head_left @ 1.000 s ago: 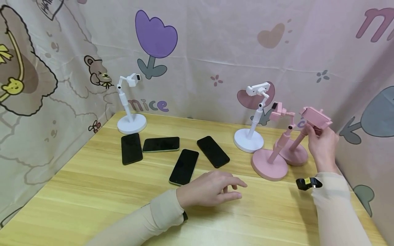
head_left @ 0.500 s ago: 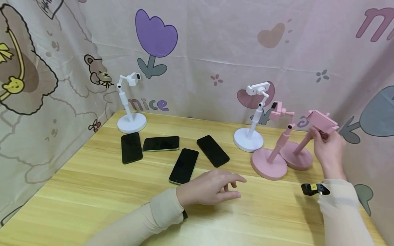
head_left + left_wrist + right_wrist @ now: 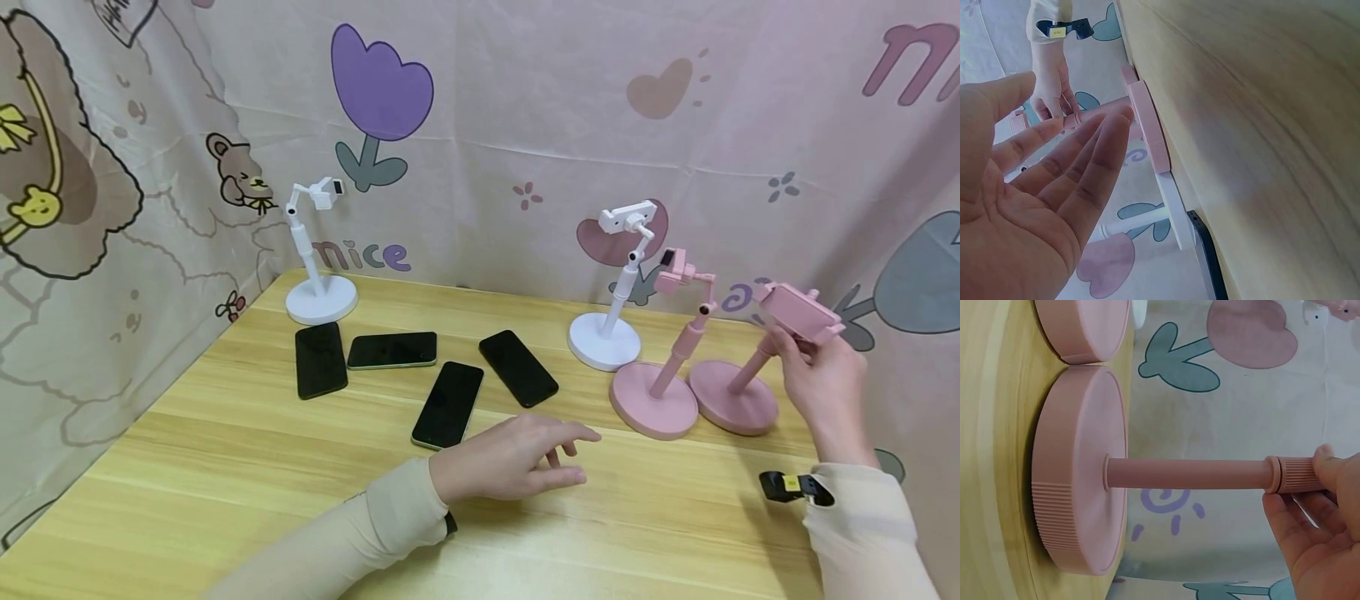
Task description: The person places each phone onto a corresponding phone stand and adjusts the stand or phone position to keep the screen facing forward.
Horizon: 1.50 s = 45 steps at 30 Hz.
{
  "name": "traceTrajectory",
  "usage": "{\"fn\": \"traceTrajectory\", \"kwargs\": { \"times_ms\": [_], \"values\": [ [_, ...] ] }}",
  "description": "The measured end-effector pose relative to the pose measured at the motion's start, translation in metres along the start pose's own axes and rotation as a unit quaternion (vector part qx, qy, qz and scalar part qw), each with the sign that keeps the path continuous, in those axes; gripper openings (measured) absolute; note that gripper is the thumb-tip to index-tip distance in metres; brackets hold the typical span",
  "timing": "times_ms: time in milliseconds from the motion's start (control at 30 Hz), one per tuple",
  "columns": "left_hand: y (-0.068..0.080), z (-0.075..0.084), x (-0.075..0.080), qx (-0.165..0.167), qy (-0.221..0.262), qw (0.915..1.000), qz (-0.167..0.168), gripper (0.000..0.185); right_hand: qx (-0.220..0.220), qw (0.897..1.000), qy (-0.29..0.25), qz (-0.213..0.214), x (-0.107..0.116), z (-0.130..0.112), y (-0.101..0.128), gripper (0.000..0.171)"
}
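Observation:
At the table's right side my right hand [image 3: 828, 383] grips a pink phone stand [image 3: 733, 400] by the ribbed collar high on its post, just under the holder. In the right wrist view the thumb and fingers pinch that collar [image 3: 1300, 474], and the round base stands on the wood. A second pink phone stand [image 3: 655, 402] is right beside it on the left, the two bases touching or nearly so. My left hand [image 3: 510, 460] hovers over or rests near the table, fingers loosely extended, holding nothing. Just behind it lies a dark phone [image 3: 448, 405].
One white phone stand [image 3: 604, 342] stands behind the pink ones, another white stand [image 3: 321, 300] at the back left. More phones lie flat: one black [image 3: 321, 360], one sideways [image 3: 392, 351], one slanted [image 3: 519, 368]. A printed curtain [image 3: 495, 100] hangs behind the wooden table [image 3: 225, 467].
My right hand has moved the gripped pink stand rightward and toward me, from partly behind the other pink stand to beside it. The left hand has stayed in place.

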<state>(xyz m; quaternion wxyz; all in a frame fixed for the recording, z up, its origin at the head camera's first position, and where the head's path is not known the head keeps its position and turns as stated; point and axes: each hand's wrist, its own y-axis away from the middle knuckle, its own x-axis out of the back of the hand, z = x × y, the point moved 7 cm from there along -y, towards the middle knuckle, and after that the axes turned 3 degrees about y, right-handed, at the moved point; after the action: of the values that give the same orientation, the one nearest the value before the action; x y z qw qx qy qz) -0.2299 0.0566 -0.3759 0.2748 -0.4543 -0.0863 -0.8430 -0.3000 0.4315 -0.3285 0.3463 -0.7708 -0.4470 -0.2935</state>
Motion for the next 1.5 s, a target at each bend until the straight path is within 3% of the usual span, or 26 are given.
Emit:
{"fn": "traceTrajectory", "kwargs": {
  "times_ms": [300, 533, 933, 1333, 1500],
  "values": [
    [0.002, 0.000, 0.001, -0.004, 0.017, 0.9998, 0.009, 0.060, 0.034, 0.999, 0.029, 0.006, 0.011, -0.002, 0.015, 0.060],
    [0.003, 0.000, 0.002, 0.006, 0.035, 0.9993, 0.015, 0.074, 0.063, 0.996, 0.049, 0.037, 0.022, -0.004, 0.029, 0.049],
    [0.003, -0.002, 0.002, 0.001, 0.038, 0.9991, 0.016, 0.073, 0.159, 0.980, 0.070, 0.094, 0.037, -0.015, 0.058, 0.035],
    [0.004, -0.010, 0.003, 0.028, 0.054, 0.9980, 0.018, 0.074, 0.204, 0.970, 0.045, 0.126, 0.045, -0.022, 0.082, 0.032],
    [0.003, -0.013, 0.006, 0.020, 0.054, 0.9977, 0.035, 0.069, 0.213, 0.967, 0.029, 0.138, 0.047, -0.023, 0.093, 0.026]
  ]
}}
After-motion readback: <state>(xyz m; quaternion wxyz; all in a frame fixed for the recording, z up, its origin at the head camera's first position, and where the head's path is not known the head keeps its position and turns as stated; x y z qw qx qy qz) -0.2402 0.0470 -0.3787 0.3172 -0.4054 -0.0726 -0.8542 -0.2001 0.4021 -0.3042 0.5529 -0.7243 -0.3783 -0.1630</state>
